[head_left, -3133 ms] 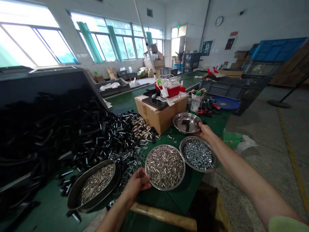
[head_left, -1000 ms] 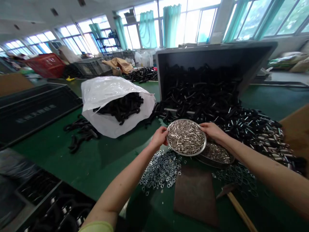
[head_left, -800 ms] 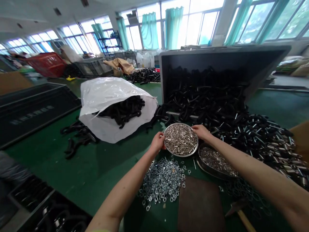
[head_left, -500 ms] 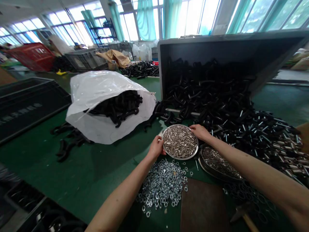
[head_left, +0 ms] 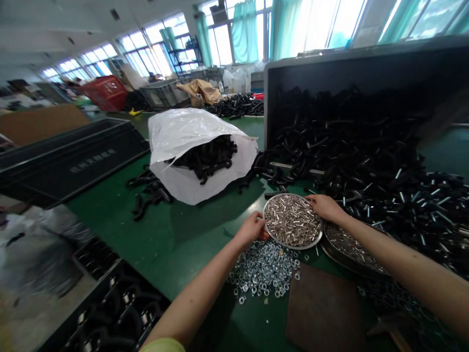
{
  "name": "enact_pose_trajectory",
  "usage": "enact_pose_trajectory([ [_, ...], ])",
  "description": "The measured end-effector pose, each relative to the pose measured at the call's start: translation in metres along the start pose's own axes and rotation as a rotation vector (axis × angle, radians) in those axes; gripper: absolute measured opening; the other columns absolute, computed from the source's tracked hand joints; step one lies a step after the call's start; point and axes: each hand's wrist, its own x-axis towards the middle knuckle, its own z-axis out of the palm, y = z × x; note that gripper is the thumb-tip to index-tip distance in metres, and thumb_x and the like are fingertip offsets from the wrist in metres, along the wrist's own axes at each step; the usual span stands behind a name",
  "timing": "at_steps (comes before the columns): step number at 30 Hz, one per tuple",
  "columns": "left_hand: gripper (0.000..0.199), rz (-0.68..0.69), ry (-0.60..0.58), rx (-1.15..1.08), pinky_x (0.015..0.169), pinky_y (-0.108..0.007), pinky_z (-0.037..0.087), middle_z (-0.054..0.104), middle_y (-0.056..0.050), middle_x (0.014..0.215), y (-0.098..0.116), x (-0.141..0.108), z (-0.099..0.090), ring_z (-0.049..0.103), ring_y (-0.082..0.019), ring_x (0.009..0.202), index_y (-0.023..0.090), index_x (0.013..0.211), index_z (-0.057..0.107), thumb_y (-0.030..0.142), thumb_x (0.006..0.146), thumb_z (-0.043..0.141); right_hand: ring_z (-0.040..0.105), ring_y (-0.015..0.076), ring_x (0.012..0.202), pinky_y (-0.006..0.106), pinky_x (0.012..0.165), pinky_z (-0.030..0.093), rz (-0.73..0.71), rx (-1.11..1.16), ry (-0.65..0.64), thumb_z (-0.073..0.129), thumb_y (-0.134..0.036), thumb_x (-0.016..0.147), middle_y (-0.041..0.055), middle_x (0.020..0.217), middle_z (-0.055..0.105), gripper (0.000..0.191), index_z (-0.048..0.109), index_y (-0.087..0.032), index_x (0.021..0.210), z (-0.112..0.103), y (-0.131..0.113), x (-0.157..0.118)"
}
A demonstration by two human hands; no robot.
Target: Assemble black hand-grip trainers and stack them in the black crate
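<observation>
A round metal tray [head_left: 317,239] heaped with small shiny metal pins [head_left: 292,219] is between my two hands. My left hand [head_left: 253,228] grips its left rim, fingers curled around the edge. On the far right rim, my right hand [head_left: 325,206] is closed with the thumb and fingers at the edge. Just below the tray lies a loose pile of small silvery ring-shaped pieces [head_left: 263,269]. A second round pan [head_left: 340,259] of metal pins stands to the right, partly hidden under my right forearm.
A white sack [head_left: 183,127] of black parts lies open at left. Behind stands a tipped grey crate [head_left: 266,107] spilling black parts [head_left: 351,156]. A brown plate [head_left: 322,308] and a hammer [head_left: 390,325] lie near the front. A dark bin [head_left: 91,161] is at far left.
The view has turned left, so the scene sits further right in the picture. Both hands stay on the tray's rim, and the tray seems slightly nearer the ring pile.
</observation>
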Motion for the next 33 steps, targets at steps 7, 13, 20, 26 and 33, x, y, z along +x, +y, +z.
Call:
enact_pose_trajectory([
  [7,0.037,0.208,0.405,0.232,0.110,-0.039,0.028,0.050,-0.009,0.136,-0.038,-0.066,-0.058,0.040,-0.022,0.130,0.020,0.119,0.056,0.038,0.090,0.042,0.056,0.0280,0.102,0.043,0.095,0.039,-0.176,0.041,0.262,0.039,-0.032,0.088,0.0131,0.106,0.065,0.039,0.065,-0.015,0.113,-0.027,-0.016,-0.086],
  [13,0.054,0.210,0.528,0.607,0.115,-0.047,0.012,0.027,-0.012,0.151,-0.107,-0.131,-0.025,0.014,-0.025,0.142,0.015,0.138,0.039,0.045,0.093,0.031,0.055,0.0279,0.104,0.046,0.093,0.042,-0.268,0.249,0.386,0.043,-0.039,0.088,0.0102,0.106,0.063,0.032,0.065,-0.023,0.105,0.008,-0.028,-0.201],
  [20,0.058,0.278,0.483,0.516,0.115,-0.043,0.012,0.029,-0.014,0.150,-0.092,-0.125,0.036,0.015,-0.025,0.141,0.013,0.136,0.042,0.049,0.094,0.027,0.058,0.0221,0.101,0.037,0.089,0.047,-0.268,0.317,0.273,0.040,-0.026,0.089,0.0081,0.106,0.064,0.029,0.066,-0.022,0.103,0.044,-0.065,-0.248],
  [26,0.054,0.280,0.511,0.425,0.115,-0.044,0.013,0.026,-0.013,0.151,-0.093,-0.135,0.029,0.013,-0.024,0.142,0.013,0.132,0.047,0.046,0.094,0.027,0.063,0.0188,0.096,0.028,0.083,0.046,-0.082,0.074,0.129,0.039,-0.029,0.093,0.0046,0.108,0.066,0.031,0.066,-0.024,0.107,0.055,-0.110,-0.204],
  [33,0.046,0.305,0.526,0.361,0.115,-0.042,0.016,0.029,-0.010,0.150,-0.104,-0.152,0.027,0.014,-0.022,0.142,0.017,0.126,0.051,0.043,0.094,0.031,0.066,0.0237,0.085,0.031,0.072,0.045,0.111,-0.047,0.112,0.039,-0.039,0.092,0.0115,0.096,0.070,0.034,0.068,-0.022,0.100,0.075,-0.137,-0.172],
])
